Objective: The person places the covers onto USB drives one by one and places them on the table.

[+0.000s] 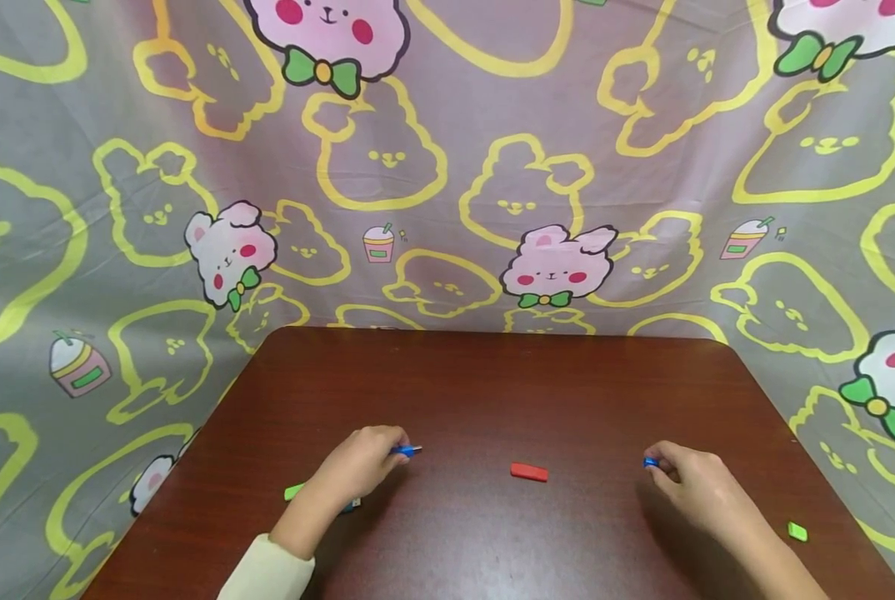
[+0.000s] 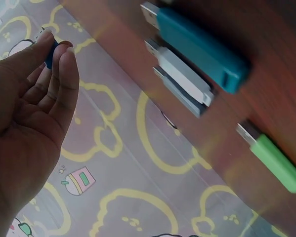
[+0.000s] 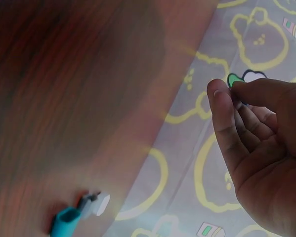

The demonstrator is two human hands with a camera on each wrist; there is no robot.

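A blue USB stick (image 1: 405,451), its metal plug pointing right, is pinched between the thumb and fingers of my left hand (image 1: 361,460) above the table's left half. Over on the right, my right hand (image 1: 693,485) pinches a small blue cap (image 1: 651,462) in its fingertips; the fingers mostly hide it in the right wrist view. Between the two hands a red USB stick (image 1: 528,472) lies on the table. Under the left forearm, the left wrist view shows uncapped sticks lying in a row: teal (image 2: 202,47), white (image 2: 182,74), grey (image 2: 180,91) and green (image 2: 277,163).
A green cap (image 1: 797,531) lies near the right edge of the brown table (image 1: 492,383). In the right wrist view a teal cap (image 3: 64,223), a white cap (image 3: 103,205) and a dark grey one sit close together. Patterned cloth (image 1: 432,225) surrounds the table's back and sides.
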